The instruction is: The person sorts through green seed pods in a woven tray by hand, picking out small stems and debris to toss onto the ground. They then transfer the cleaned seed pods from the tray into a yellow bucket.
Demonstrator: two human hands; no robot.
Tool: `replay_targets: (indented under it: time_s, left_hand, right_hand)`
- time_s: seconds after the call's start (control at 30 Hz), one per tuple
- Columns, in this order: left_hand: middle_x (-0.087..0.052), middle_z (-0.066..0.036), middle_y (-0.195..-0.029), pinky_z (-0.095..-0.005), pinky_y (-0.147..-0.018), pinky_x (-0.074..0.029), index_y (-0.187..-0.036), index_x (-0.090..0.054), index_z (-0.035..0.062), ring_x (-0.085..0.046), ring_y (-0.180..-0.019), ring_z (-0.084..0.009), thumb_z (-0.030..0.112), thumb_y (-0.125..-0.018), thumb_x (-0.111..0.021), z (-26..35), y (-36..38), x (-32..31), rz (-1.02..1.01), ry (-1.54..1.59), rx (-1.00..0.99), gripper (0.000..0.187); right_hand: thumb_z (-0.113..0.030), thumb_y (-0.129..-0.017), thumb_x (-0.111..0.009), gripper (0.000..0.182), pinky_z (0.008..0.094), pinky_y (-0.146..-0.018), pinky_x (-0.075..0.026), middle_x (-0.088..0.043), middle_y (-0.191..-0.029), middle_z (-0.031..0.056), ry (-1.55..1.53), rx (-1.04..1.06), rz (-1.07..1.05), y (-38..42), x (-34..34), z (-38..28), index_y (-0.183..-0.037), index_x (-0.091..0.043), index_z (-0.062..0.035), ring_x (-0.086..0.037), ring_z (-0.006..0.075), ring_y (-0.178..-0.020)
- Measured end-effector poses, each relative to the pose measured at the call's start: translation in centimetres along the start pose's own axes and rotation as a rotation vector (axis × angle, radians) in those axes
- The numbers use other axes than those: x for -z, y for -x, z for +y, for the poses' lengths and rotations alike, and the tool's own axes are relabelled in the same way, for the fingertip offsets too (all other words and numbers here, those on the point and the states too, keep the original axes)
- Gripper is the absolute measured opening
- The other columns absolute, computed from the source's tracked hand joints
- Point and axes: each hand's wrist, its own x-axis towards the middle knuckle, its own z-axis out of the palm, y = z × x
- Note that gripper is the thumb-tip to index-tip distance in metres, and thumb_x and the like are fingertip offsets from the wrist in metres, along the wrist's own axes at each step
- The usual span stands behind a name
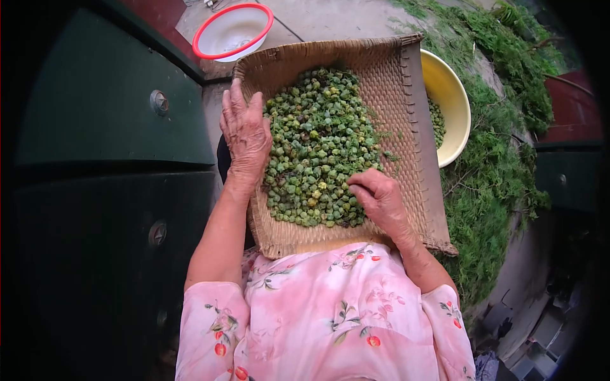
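Note:
A woven winnowing basket [394, 82] rests at my lap, holding a heap of small round green cones [318, 136] with bits of green leaf sprig [389, 155] among them. My left hand [244, 136] lies along the basket's left rim, fingers stretched out and spread, beside the heap. Over the lower right side of the heap, my right hand [384, 200] is closed, thumb and forefinger pinched together. Whatever may be between those fingertips is too small or hidden to make out.
A yellow basin [459, 120] with more green cones stands right of the basket, partly behind it. At the upper left is a white basin with a red rim [219, 35]. Cut green branches [483, 209] cover the ground at right; dark green panels [108, 114] stand at left.

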Motion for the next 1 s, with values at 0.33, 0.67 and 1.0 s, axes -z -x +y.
replay_targets:
  time_s: [0.33, 0.67, 1.0]
  left_hand:
    - [-0.057, -0.014, -0.103, -0.0529, -0.103, -0.033, -0.093, -0.064, 0.0037, -0.038, -0.124, -0.0434, 0.004, -0.07, -0.066, -1.0, -0.3, -0.2, -0.145, 0.021, -0.071, 0.024]
    - [-0.062, -0.013, -0.095, -0.0493, -0.113, -0.023, -0.093, -0.066, 0.0, -0.053, -0.107, -0.0322, 0.003, -0.071, -0.065, -1.4, -0.4, 0.2, -0.053, 0.21, -0.072, 0.022]
    - [-0.03, -0.029, -0.141, -0.0461, -0.103, -0.037, -0.14, -0.034, 0.0037, -0.037, -0.126, -0.0459, -0.009, -0.075, -0.055, -0.3, -0.5, 0.6, 0.14, 0.296, 0.162, 0.07]
  right_hand:
    - [0.005, -0.079, -0.061, 0.021, 0.0336, -0.072, -0.051, -0.063, -0.088, 0.0129, -0.081, 0.083, -0.214, -1.2, -4.0, 0.2, -0.099, -0.063, -0.0011, -0.064, 0.0285, -0.083]
    - [-0.008, -0.076, -0.054, 0.006, 0.0373, -0.065, -0.048, -0.049, -0.081, 0.0118, 0.364, 0.371, -0.475, -0.5, -4.0, -1.1, -0.076, -0.059, -0.0047, -0.057, 0.0262, -0.078]
    - [-0.004, -0.075, -0.053, 0.011, 0.0388, -0.068, -0.048, -0.05, -0.086, 0.0133, 0.279, 0.337, -0.477, -0.4, -4.3, -0.5, -0.086, -0.054, -0.004, -0.057, 0.0303, -0.083]
